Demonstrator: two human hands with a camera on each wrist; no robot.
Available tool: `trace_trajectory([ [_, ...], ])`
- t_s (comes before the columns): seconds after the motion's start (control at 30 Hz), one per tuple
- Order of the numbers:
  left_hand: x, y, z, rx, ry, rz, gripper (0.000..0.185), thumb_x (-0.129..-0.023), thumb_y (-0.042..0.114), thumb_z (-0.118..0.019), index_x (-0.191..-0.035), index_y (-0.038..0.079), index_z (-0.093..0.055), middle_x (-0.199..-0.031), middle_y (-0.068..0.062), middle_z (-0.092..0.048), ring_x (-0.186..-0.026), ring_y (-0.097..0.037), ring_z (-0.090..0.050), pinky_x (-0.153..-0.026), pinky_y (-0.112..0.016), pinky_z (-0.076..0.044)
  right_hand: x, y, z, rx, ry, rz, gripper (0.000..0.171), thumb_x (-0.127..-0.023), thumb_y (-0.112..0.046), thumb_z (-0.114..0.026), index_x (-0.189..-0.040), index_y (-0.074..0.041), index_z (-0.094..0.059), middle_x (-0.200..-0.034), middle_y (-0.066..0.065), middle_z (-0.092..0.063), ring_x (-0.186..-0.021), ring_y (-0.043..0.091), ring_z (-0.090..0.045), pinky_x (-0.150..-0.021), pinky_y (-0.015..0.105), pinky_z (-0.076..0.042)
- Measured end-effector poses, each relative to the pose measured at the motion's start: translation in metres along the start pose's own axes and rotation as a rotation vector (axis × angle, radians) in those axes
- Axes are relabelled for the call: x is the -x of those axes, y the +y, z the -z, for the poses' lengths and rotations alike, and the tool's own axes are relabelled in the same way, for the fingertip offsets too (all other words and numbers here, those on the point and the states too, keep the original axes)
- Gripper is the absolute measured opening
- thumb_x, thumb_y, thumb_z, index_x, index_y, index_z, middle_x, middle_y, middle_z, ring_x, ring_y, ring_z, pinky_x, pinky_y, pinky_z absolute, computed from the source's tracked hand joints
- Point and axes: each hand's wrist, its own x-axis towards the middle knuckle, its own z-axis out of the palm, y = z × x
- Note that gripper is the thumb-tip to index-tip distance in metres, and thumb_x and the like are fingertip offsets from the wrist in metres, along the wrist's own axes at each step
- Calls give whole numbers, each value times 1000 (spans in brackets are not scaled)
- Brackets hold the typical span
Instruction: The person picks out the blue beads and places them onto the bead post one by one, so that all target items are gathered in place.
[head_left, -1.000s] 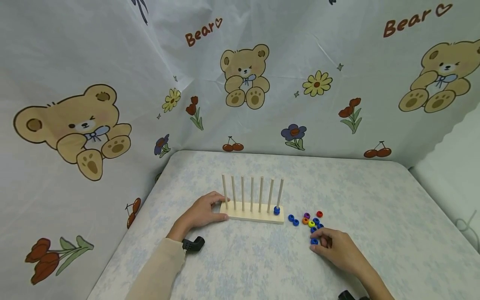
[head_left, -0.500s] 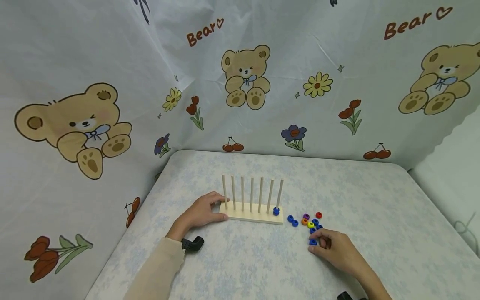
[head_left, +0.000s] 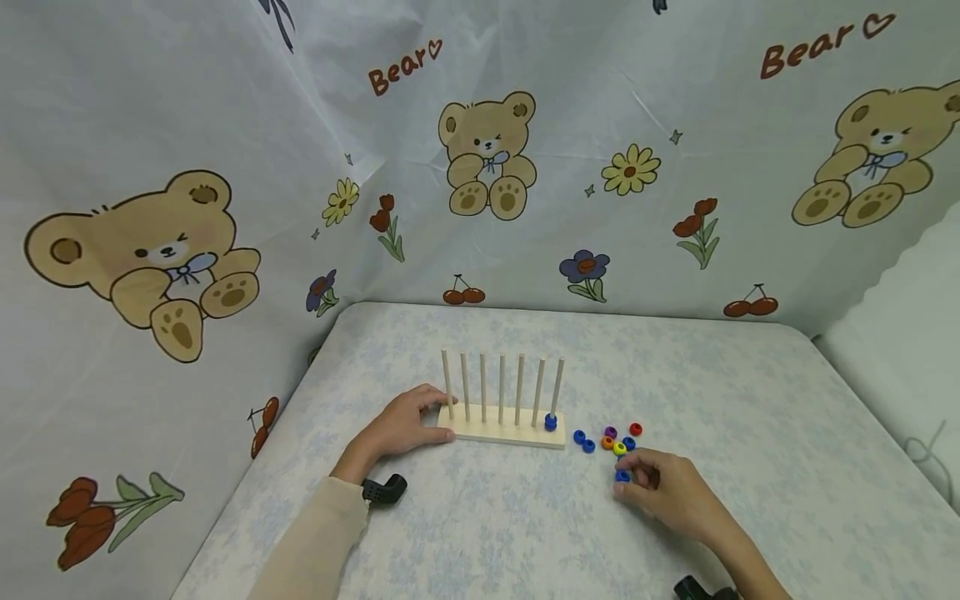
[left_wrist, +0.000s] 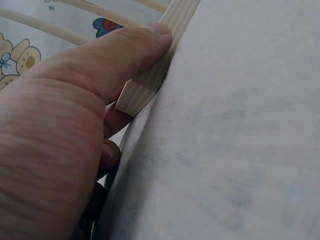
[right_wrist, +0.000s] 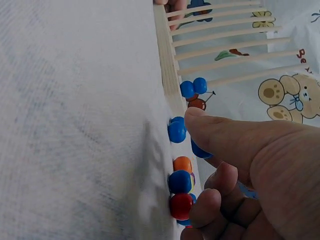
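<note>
A pale wooden board (head_left: 495,429) with a row of upright pegs stands mid-table. Two blue beads (head_left: 551,422) are stacked on its rightmost peg. My left hand (head_left: 405,421) grips the board's left end, thumb (left_wrist: 145,42) along the front edge and fingers behind. Right of the board, my right hand (head_left: 671,493) pinches a blue bead (right_wrist: 201,150) between thumb and index finger. Its other fingers are curled, and they partly cover the loose beads behind. Whether the pinched bead is off the table is hard to tell.
Loose beads lie between board and right hand: a blue pair (head_left: 583,441), an orange bead (head_left: 607,442), a yellow one (head_left: 619,448), a purple one (head_left: 611,432), a red one (head_left: 636,429) and more blue. A bear-print sheet (head_left: 300,125) hangs behind the table (head_left: 480,533).
My right hand has shifted slightly away from me with the pinched blue bead, covering more of the blue beads behind it. The left hand and the board have stayed in place.
</note>
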Motion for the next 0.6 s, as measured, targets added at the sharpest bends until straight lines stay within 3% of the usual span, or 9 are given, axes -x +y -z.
trace_trajectory([
  [0.27, 1, 1, 0, -5, 8, 8, 57, -65, 71, -68, -115, 48, -55, -116, 25, -52, -109, -4, -51, -93, -36, -44, -4, -13, 9, -9, 36, 93, 21, -78, -27, -77, -96, -18, -70, -66, -4, -48, -56, 4, -43, -49, 21, -36],
  [0.6, 2, 2, 0, 1, 9, -3, 59, -66, 71, -68, -117, 45, -57, -116, 26, -52, -109, -4, -51, -93, -37, -44, -12, -31, 18, 6, 68, 211, 22, -79, -29, -76, -98, -19, -69, -65, -7, -49, -55, 3, -44, -47, 21, -36],
])
